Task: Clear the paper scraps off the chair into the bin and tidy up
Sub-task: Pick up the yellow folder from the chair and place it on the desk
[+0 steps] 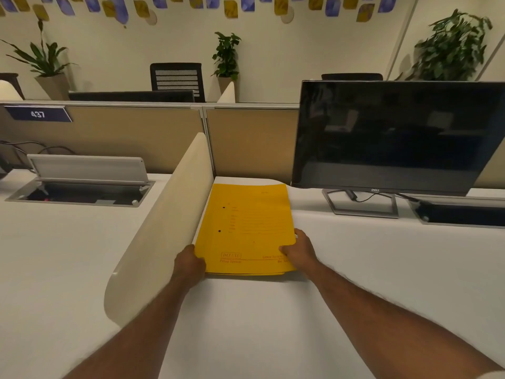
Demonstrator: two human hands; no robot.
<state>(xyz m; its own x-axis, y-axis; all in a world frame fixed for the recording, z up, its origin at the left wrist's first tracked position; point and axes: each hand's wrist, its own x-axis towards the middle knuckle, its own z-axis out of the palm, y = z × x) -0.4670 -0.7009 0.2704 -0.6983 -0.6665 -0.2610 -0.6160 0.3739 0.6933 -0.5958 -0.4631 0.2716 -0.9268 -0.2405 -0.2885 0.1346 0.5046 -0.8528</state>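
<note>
A stack of yellow file folders (246, 228) lies flat on the white desk (355, 283), pushed against the cream side divider (164, 222). My left hand (189, 265) grips the stack's near left corner. My right hand (299, 250) holds its near right corner, thumb on top of the cover. No paper scraps, chair seat or bin show in this view.
A black Dell monitor (393, 135) stands at the right on a metal stand (360, 205). An open cable hatch (82, 184) sits in the neighbouring desk at left, another (461, 213) at right. Tan partition panels (251, 140) close the back.
</note>
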